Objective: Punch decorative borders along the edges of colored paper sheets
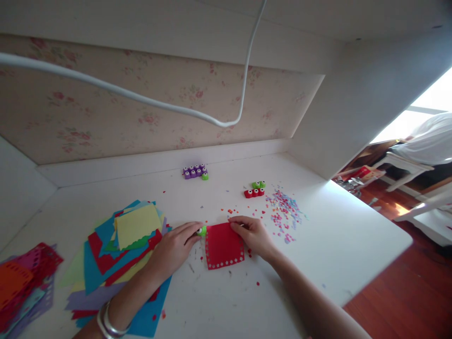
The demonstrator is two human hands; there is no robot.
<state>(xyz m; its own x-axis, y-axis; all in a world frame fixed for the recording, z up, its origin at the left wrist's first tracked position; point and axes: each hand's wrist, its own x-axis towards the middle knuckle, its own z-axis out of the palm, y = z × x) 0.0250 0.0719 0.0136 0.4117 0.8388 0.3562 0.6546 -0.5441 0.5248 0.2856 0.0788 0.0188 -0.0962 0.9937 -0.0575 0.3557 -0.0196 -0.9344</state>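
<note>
A red square of paper [225,245] lies on the white desk, with a row of small punched holes along its left, bottom and right edges. My left hand [178,242] grips a small green craft punch [201,231] at the paper's upper left edge. The paper's top right corner is pinched between the thumb and fingers of my right hand [252,233]. Whether the paper's edge sits inside the punch's slot is too small to tell.
A stack of coloured paper [137,226] lies on the left, beside punched sheets [21,282]. Purple punches [195,172] stand at the back; red punches [254,193] and green punches [259,184] stand right of them. Confetti [284,209] is scattered on the right. A white cable [158,104] hangs above.
</note>
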